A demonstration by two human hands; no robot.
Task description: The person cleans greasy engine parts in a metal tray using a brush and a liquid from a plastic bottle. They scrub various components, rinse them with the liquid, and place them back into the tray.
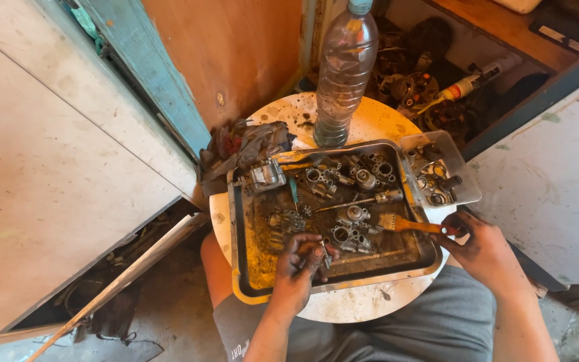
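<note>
Brush lies crosswise, bristles pointing left; right hand fingers grip handle; left hand pinches small part.

The tray is dull silver with a yellow-stained rim and dark brown grime inside. At its centre the metal parts are grey. At three o'clock the brush has an orange handle and pale yellowish bristles. At twelve o'clock stands a clear bottle with a blue cap. The round table is cream, speckled brown. Both hands are smudged black.
</note>
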